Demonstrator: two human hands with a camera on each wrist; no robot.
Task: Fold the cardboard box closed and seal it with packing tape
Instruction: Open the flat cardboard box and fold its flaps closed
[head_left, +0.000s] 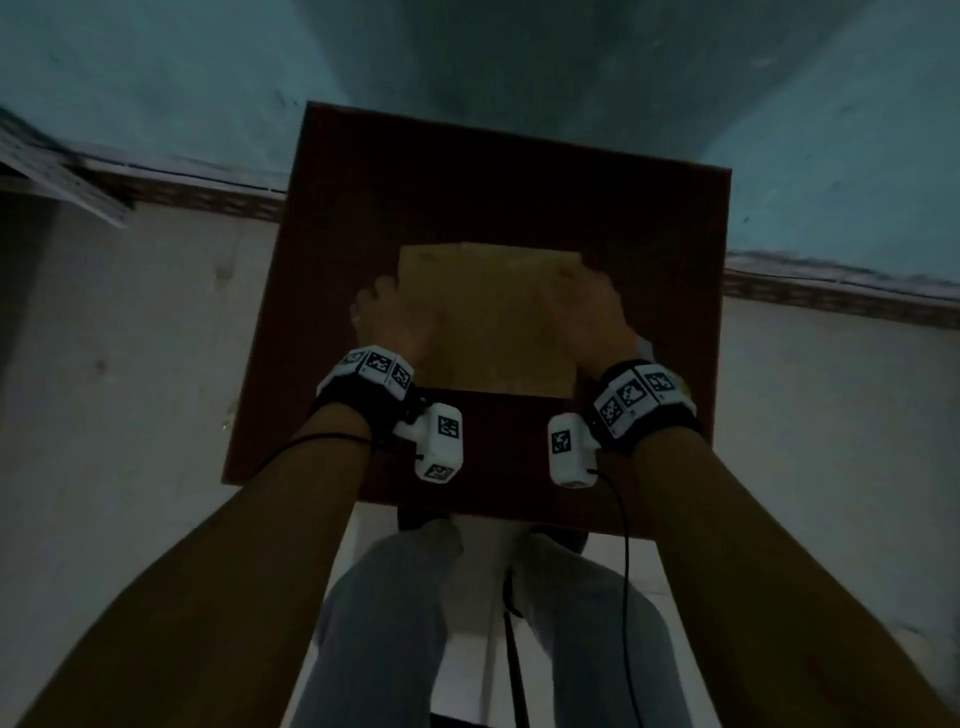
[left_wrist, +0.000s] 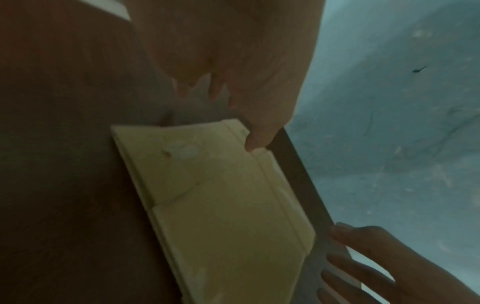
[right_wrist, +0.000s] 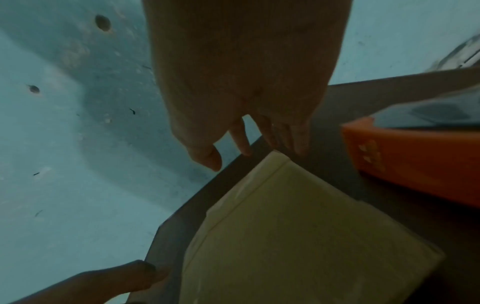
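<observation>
Flattened cardboard box (head_left: 488, 317) lies between hands on table (head_left: 509, 182); left hand (head_left: 387, 319) thumb touches corner, right hand (head_left: 587, 312) fingers spread, relaxed.

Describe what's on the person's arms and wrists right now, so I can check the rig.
Both forearms are bare, with no sleeves. Each wrist carries a black strap ringed with white blocks printed with black square markers: left band, right band. A white camera pod with the same markers sits beside each wrist, left pod and right pod. A thin black cable runs back from each.
</observation>
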